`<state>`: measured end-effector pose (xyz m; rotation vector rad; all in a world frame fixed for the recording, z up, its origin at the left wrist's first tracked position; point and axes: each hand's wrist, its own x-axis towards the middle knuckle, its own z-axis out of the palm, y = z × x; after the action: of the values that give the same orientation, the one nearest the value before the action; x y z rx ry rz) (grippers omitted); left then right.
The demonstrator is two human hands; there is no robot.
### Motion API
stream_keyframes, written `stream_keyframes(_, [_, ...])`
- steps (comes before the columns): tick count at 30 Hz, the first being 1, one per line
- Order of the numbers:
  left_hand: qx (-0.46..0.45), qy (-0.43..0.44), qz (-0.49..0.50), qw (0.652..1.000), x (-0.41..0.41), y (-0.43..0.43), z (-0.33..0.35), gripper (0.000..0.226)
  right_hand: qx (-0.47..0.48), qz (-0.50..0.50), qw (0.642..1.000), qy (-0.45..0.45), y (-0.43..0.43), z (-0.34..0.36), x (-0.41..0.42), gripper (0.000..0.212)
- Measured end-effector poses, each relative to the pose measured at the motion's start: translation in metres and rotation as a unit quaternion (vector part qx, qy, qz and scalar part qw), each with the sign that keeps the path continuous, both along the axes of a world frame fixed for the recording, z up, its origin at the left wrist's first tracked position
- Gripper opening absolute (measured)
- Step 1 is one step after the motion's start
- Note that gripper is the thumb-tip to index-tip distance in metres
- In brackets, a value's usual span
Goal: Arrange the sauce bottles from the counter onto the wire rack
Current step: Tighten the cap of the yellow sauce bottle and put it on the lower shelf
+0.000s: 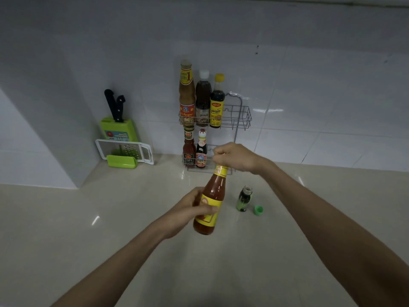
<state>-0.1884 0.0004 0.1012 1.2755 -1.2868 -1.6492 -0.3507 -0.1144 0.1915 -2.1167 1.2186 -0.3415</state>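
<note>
From the head camera, a person holds a tall glass bottle of red sauce with a yellow label (209, 204) up in the air over the middle of the shiny beige desk (93, 235). The bottle leans a little, top away from the person. The left hand (188, 212) is wrapped around its fat lower part. The right hand (234, 157) is closed tight over its top, so the cap is hidden.

At the back edge of the desk, a silver wire rack (240, 117) hangs on the white tiled wall (321, 96). Its top basket holds three bottles in a row: a tall bottle of tan sauce (187, 94), a dark brown bottle with a white cap (202, 100) and a dark bottle with a yellow cap and yellow label (217, 103). The right part of that basket has room. The bottom basket holds a small red sauce bottle (189, 149) and a small dark bottle with a red and white top (201, 149).

On the desk, just right of the held bottle, stands a small green bottle with no cap on (244, 199). A small green cap (258, 210) lies beside it.

Near the back left corner stands a green knife holder with two black-handled knives (117, 125), and a white and green grater (126, 152) leans in front of it.
</note>
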Motion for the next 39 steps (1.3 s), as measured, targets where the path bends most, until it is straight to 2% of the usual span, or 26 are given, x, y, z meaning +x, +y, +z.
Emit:
stream_keyframes(2, [0.040, 0.057, -0.069, 0.995, 0.013, 0.002, -0.006, 0.063, 0.021, 0.056, 0.998, -0.032, -0.007, 0.006, -0.002, 0.028])
stream_keyframes(4, [0.021, 0.026, -0.101, 0.994, 0.014, 0.005, -0.011, 0.055, 0.032, 0.072, 0.994, -0.071, -0.011, 0.008, 0.001, 0.026])
stream_keyframes(7, [-0.014, -0.007, 0.000, 1.000, 0.007, 0.003, -0.021, 0.051, 0.041, 0.009, 0.989, -0.143, -0.004, -0.001, 0.009, 0.030])
stream_keyframes(9, [-0.026, -0.007, 0.059, 0.998, 0.006, 0.000, -0.030, 0.054, 0.081, -0.028, 0.985, -0.148, 0.005, -0.019, 0.006, 0.043])
stream_keyframes(12, [-0.029, -0.021, 0.108, 0.993, 0.011, -0.009, -0.043, 0.046, 0.135, -0.021, 0.984, -0.114, 0.017, -0.062, 0.000, 0.062])
stream_keyframes(15, [-0.029, -0.040, 0.123, 0.991, 0.012, -0.028, -0.051, 0.047, 0.153, -0.061, 0.973, -0.160, 0.015, -0.090, 0.001, 0.059])
stream_keyframes(19, [-0.014, -0.034, 0.079, 0.996, 0.018, -0.070, -0.056, 0.064, 0.127, -0.100, 0.967, -0.198, -0.017, -0.090, 0.004, 0.053])
stream_keyframes(21, [-0.005, -0.055, 0.060, 0.997, 0.029, -0.097, -0.054, 0.085, 0.079, -0.129, 0.964, -0.220, -0.037, -0.088, 0.007, 0.053])
stream_keyframes(23, [-0.001, -0.092, 0.072, 0.993, 0.040, -0.124, -0.048, 0.095, 0.014, -0.165, 0.961, -0.224, -0.060, -0.089, 0.010, 0.053])
stream_keyframes(28, [-0.031, -0.127, 0.145, 0.981, 0.059, -0.185, -0.034, 0.091, -0.048, -0.228, 0.951, -0.204, -0.111, -0.115, 0.018, 0.048])
stream_keyframes(33, [-0.002, -0.135, 0.152, 0.979, 0.068, -0.224, -0.039, 0.110, -0.067, -0.235, 0.953, -0.177, -0.143, -0.149, 0.022, 0.041])
stream_keyframes(39, [-0.032, -0.130, 0.140, 0.981, 0.062, -0.233, -0.052, 0.094, -0.045, -0.252, 0.955, -0.146, -0.169, -0.168, 0.033, 0.049])
